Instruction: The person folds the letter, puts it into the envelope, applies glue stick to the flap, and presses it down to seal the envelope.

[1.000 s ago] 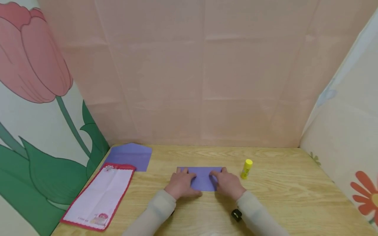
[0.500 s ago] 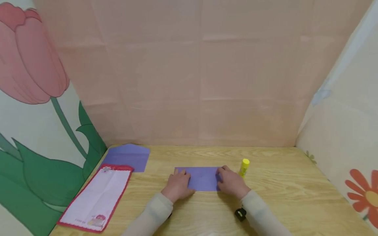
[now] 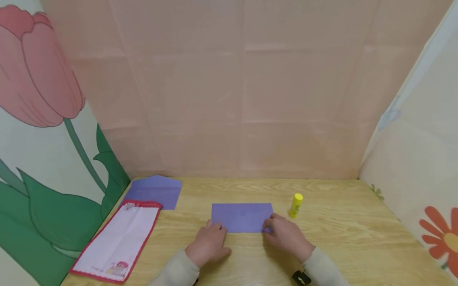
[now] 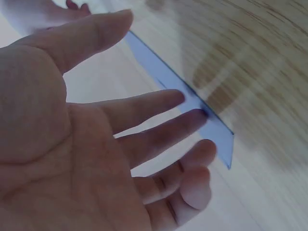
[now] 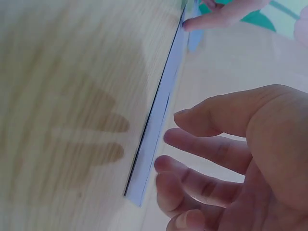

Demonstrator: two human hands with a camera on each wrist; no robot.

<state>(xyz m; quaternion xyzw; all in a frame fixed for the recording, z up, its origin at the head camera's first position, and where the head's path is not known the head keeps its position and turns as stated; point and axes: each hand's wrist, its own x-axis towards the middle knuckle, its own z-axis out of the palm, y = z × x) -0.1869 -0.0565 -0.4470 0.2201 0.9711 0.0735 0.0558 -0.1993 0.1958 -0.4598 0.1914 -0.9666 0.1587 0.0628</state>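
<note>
At lower centre of the head view, the purple paper [image 3: 243, 217] is lying flat, seemingly already folded, while the left hand [image 3: 208, 243], fingers wide, and the right hand [image 3: 286, 236], narrowly bent, are touching its lower corners, apparently pinching nothing; whether gluing is left is not showing.
</note>
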